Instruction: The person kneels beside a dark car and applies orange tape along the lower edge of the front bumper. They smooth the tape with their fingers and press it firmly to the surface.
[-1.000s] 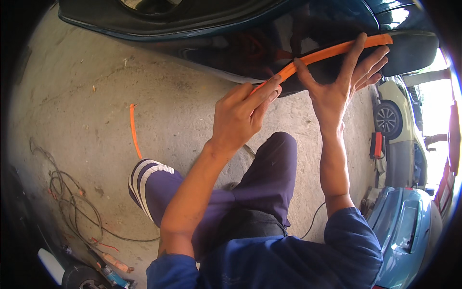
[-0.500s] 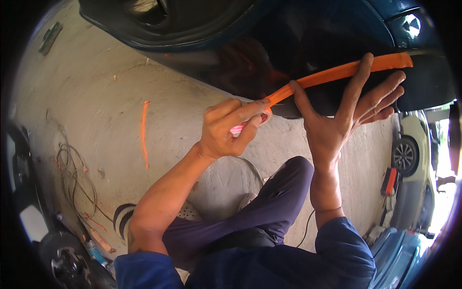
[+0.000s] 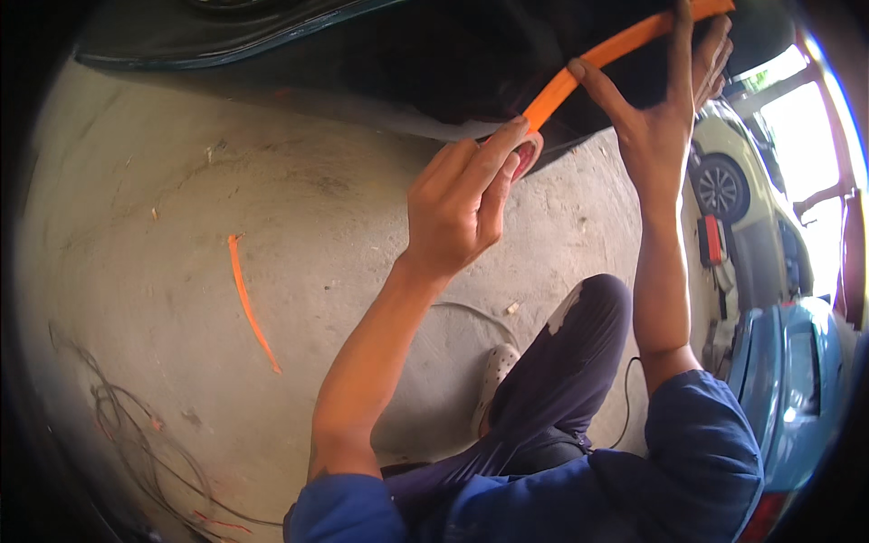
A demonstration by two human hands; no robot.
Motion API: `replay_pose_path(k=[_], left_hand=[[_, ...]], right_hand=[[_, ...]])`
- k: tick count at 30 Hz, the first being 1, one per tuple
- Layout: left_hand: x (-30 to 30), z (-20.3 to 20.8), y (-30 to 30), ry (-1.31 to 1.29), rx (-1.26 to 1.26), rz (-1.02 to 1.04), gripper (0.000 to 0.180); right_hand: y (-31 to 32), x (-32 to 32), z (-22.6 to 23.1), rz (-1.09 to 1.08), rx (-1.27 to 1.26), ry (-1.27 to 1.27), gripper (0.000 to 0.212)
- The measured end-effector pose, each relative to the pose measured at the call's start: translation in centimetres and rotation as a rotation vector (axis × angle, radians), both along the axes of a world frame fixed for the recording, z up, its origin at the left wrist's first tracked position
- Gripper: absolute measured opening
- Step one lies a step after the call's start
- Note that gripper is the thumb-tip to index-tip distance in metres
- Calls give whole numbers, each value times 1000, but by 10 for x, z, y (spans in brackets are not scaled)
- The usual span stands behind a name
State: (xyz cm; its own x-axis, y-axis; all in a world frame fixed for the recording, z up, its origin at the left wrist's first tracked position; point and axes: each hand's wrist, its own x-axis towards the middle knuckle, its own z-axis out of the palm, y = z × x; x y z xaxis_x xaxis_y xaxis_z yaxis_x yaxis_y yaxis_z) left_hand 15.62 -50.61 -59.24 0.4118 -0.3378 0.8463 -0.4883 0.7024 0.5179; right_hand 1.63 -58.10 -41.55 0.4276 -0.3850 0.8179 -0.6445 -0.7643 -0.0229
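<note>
My left hand (image 3: 453, 204) is closed around a roll of orange tape (image 3: 527, 154), with the thumb and fingers at its rim. From the roll a band of orange tape (image 3: 625, 43) runs up and to the right along the dark, glossy lower body panel of a car (image 3: 416, 68). My right hand (image 3: 656, 140) is open with its fingers spread. Its thumb tip rests at the band's lower edge, and the forefinger lies across the band farther right. The other fingertips are close to the panel near the band's far end.
A loose orange strip (image 3: 247, 303) lies on the concrete floor (image 3: 308, 235) to the left. Tangled cable (image 3: 136, 434) is at the lower left. On the right are a pale car (image 3: 756, 181), a red and black box (image 3: 711, 240) and a blue car (image 3: 783, 371). My bent knee (image 3: 602, 303) is below my hands.
The view has shifted, so both hands and the car panel appear higher. My left hand still grips the roll; my right hand stays spread at the band, its thumb still at the edge.
</note>
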Motion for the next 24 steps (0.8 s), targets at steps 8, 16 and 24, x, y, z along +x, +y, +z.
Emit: replay_pose_path(k=[8,16,24], left_hand=[[22,2,2,-240,113,-12,40],[13,9,8,-133,177,-184,45],[17,12,12,-81,222,-222,41]], right_hand=[[14,7,5,-97,2,40,124],[6,0,1,-77,-38,56,122],[1,-1,-14,-190,-208,143,116]])
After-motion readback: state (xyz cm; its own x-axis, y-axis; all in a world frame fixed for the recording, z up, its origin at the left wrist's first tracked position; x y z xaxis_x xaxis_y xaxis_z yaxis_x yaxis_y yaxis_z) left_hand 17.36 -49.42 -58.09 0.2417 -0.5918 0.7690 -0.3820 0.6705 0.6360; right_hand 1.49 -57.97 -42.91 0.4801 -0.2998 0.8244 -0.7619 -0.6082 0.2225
